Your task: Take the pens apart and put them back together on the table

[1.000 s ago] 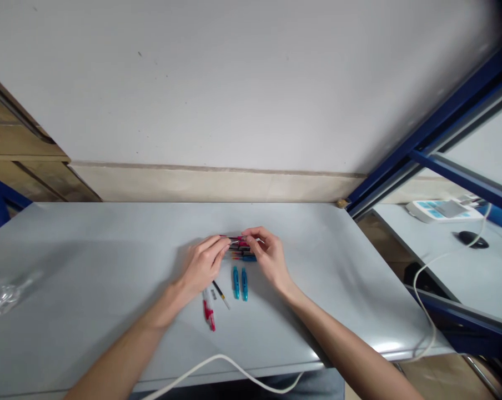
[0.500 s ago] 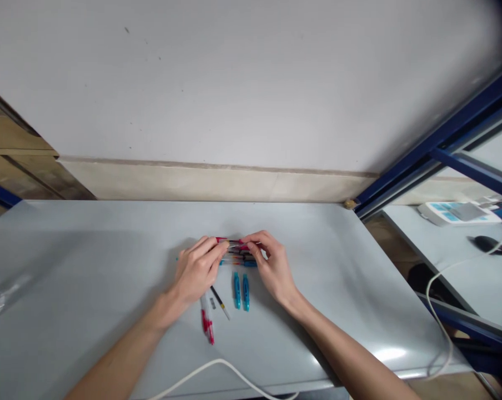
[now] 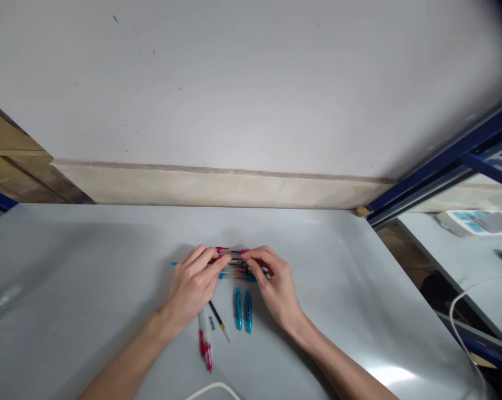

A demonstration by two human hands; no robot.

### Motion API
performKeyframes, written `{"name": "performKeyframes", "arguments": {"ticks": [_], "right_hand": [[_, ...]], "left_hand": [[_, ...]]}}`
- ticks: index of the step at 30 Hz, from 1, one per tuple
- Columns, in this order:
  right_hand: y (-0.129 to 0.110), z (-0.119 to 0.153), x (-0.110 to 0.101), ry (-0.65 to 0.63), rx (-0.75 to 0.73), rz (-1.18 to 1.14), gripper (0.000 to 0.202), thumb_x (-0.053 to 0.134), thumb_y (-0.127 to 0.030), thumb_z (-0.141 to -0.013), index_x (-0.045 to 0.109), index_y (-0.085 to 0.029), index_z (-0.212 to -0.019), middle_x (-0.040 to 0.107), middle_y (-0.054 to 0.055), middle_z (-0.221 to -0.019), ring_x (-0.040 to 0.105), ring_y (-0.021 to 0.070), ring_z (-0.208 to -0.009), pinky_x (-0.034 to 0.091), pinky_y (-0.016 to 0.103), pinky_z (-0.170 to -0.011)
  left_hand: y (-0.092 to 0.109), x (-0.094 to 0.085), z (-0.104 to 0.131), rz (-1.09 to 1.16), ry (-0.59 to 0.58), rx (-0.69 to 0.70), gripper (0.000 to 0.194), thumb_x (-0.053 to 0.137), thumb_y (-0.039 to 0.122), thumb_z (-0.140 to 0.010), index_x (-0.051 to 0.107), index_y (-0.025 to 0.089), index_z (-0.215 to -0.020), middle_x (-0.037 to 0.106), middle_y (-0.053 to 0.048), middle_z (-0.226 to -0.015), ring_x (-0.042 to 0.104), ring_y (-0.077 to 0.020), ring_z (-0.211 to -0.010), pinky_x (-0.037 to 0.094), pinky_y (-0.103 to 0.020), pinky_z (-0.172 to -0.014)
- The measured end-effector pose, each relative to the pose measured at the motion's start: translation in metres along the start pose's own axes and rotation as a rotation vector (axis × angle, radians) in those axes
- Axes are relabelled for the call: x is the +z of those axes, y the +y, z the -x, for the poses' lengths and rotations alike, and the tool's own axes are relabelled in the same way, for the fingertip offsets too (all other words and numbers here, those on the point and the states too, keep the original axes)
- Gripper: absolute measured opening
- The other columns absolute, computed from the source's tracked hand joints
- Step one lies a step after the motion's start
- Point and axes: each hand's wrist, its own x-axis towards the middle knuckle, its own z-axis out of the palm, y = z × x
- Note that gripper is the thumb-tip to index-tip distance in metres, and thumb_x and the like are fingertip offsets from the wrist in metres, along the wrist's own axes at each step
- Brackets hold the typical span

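My left hand (image 3: pixel 191 289) and right hand (image 3: pixel 277 284) pinch a bundle of pens (image 3: pixel 235 263) on the surface (image 3: pixel 88 266). Nearer me than it: two blue caps (image 3: pixel 242 309), one red pen (image 3: pixel 205 339), one black refill (image 3: pixel 219 320); no writing legible.

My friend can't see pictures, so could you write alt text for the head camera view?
Two bare hands, left hand and right hand, grip a bundle of pens over a grey table. Nearer the person lie two blue caps, a thin refill and a red pen.
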Motion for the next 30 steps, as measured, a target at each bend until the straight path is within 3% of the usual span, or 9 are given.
{"name": "performKeyframes", "arguments": {"ticks": [16, 22, 26, 30], "right_hand": [[0.0014, -0.0023, -0.0023, -0.015, 0.003, -0.009, 0.019, 0.056, -0.028, -0.098, 0.075, -0.023, -0.099, 0.070, 0.006, -0.098, 0.065, 0.0203, -0.089, 0.051, 0.032, -0.078], [-0.0044, 0.0004, 0.0006, -0.067, -0.066, 0.025, 0.018, 0.057, -0.026, -0.097, 0.075, -0.024, -0.101, 0.069, 0.005, -0.098, 0.064, 0.0195, -0.088, 0.050, 0.031, -0.078], [-0.0027, 0.0011, 0.0014, -0.097, -0.103, 0.064, 0.019, 0.056, -0.024, -0.097, 0.075, -0.023, -0.098, 0.066, 0.005, -0.092, 0.060, 0.0176, -0.077, 0.049, 0.030, -0.071], [0.0028, -0.0011, 0.0019, -0.081, -0.153, 0.113, 0.018, 0.058, -0.022, -0.095, 0.076, -0.023, -0.095, 0.062, 0.005, -0.093, 0.060, 0.0189, -0.087, 0.049, 0.031, -0.076]], "left_hand": [[0.0010, 0.0011, 0.0009, 0.094, -0.001, -0.043, 0.030, 0.047, 0.012, -0.100, 0.068, 0.024, -0.119, 0.062, -0.005, -0.090, 0.054, -0.0179, -0.088, 0.048, -0.030, -0.075], [0.0023, 0.0017, 0.0003, 0.096, -0.024, -0.042, 0.027, 0.047, 0.016, -0.102, 0.068, 0.023, -0.116, 0.064, -0.005, -0.092, 0.058, -0.0181, -0.089, 0.049, -0.029, -0.075], [0.0056, 0.0040, 0.0008, 0.096, -0.056, -0.001, 0.025, 0.044, 0.016, -0.102, 0.068, 0.022, -0.110, 0.067, -0.006, -0.098, 0.063, -0.0192, -0.096, 0.052, -0.032, -0.081], [0.0089, 0.0054, 0.0009, 0.119, -0.087, -0.002, 0.024, 0.044, 0.020, -0.103, 0.065, 0.021, -0.113, 0.068, -0.006, -0.105, 0.067, -0.0191, -0.097, 0.053, -0.033, -0.083]]}}
